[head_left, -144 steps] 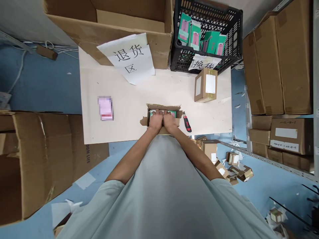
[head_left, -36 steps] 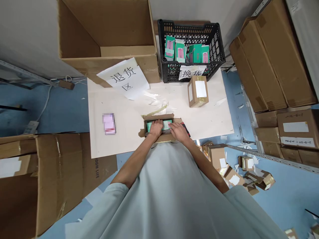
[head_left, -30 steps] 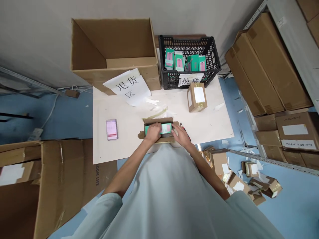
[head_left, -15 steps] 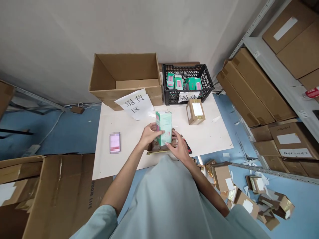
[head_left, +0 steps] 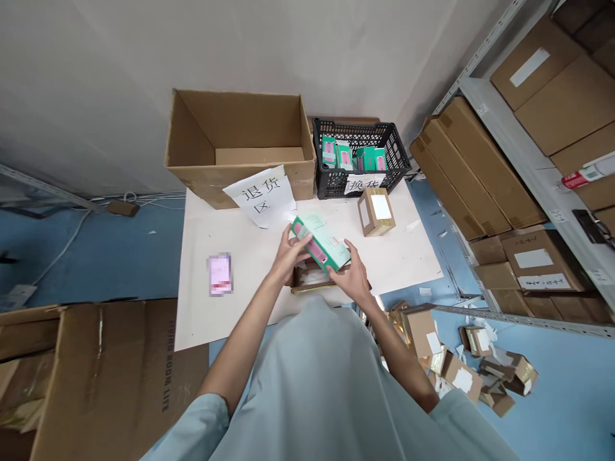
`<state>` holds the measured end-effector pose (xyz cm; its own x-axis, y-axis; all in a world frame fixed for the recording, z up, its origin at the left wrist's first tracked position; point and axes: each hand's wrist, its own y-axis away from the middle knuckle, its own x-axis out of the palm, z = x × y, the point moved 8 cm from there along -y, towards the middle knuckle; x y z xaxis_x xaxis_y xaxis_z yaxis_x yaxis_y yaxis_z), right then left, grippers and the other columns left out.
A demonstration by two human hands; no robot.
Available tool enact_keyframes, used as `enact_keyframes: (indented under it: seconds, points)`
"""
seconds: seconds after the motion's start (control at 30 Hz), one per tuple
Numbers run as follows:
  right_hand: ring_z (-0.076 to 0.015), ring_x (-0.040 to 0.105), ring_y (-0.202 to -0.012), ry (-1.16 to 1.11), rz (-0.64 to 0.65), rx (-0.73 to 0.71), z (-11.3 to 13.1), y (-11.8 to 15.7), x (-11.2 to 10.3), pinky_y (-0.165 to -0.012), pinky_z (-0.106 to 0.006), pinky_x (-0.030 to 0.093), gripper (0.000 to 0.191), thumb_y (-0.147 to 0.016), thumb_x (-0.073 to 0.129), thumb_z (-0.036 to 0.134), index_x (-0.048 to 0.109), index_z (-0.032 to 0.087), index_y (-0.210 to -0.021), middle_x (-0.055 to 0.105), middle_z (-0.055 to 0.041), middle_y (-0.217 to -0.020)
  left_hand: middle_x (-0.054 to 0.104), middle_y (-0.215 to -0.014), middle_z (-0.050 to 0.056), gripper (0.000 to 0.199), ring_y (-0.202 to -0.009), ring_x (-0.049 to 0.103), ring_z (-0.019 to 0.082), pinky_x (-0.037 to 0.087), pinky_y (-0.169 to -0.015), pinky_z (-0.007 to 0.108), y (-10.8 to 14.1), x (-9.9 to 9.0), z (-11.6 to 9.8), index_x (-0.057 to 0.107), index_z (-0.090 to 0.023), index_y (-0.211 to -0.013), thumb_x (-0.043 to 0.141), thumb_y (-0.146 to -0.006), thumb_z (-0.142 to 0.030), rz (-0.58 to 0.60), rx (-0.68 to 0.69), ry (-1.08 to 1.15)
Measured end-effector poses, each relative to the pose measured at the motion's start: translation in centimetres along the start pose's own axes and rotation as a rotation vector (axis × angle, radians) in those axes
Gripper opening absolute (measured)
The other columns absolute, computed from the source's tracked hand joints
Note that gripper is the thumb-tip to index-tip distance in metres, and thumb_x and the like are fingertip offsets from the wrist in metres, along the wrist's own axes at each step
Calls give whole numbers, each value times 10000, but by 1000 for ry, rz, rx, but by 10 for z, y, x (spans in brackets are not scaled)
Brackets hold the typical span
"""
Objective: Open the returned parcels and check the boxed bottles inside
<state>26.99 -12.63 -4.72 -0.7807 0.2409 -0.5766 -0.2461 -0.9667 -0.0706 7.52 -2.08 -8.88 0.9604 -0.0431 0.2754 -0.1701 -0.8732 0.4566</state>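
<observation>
A green and pink product box (head_left: 323, 242) is tilted in the air between both hands. My left hand (head_left: 290, 253) grips its left end, thumb across the front. At the lower right end, my right hand (head_left: 352, 274) holds it by the edges. Under it an open small carton (head_left: 314, 289) with whitish packing inside lies at the table's front edge, partly covered by the hands. Behind stand a large open cardboard box (head_left: 240, 186) with a paper sign (head_left: 262, 195) and a black crate (head_left: 362, 186) holding several green and pink boxes.
A small taped carton (head_left: 376, 212) sits on the white table (head_left: 202, 326) before the crate. A pixelated pink item (head_left: 220, 274) lies at left. Shelves with cartons (head_left: 533, 259) stand at right; opened cartons (head_left: 464, 378) litter the floor.
The product box has gone from upright to tilted, its pink side now showing. Both hands have turned with it, and more of the small carton's inside is visible. The view has shifted slightly.
</observation>
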Motion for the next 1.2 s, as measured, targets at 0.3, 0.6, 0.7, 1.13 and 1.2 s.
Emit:
enact_keyframes:
  seconds: [0.3, 0.6, 0.7, 1.13, 1.2]
  points:
    - [-330, 659, -1400, -419, 252, 67, 1, -42, 9, -1205, -505, 555, 1205, -737, 982, 435, 362, 306, -1762, 696, -113, -1478, 771, -1223, 84, 821, -1090, 759, 277, 663, -869, 363, -12, -78, -14, 673, -239, -1281, 1056, -559, -324, 259, 64, -14]
    - [-283, 755, -1231, -954, 115, 459, 23, -12, 84, -1046, -501, 666, 884, -903, 848, 658, 471, 378, -1650, 747, -74, -1400, 618, -1392, 113, 774, -1365, 640, 291, 557, -1163, 444, 39, -50, -11, 519, -259, -1368, 958, -737, -352, -65, 683, -280]
    - [-310, 731, -1266, -1032, 64, 444, 32, -10, 87, -1049, -483, 660, 860, -829, 905, 663, 600, 315, -1554, 773, -76, -1366, 551, -1491, 147, 643, -1462, 579, 324, 505, -1239, 540, 77, -20, -5, 542, -267, -1417, 828, -850, -168, 2, 974, -546]
    - [-282, 716, -1235, -790, 140, 275, -16, -5, 39, -1090, -420, 586, 688, -722, 990, 480, 672, 272, -1296, 778, -48, -1307, 571, -1535, 193, 560, -1491, 585, 364, 589, -1173, 580, 90, 17, -6, 539, -258, -1479, 776, -973, -312, 347, 1016, -809]
    - [-287, 697, -1263, -719, 135, 212, -29, -4, 29, -1115, -426, 560, 732, -692, 1008, 474, 651, 264, -1296, 759, -57, -1321, 567, -1554, 195, 598, -1468, 609, 345, 605, -1151, 545, 73, 21, -20, 525, -254, -1510, 774, -989, -407, 295, 857, -663]
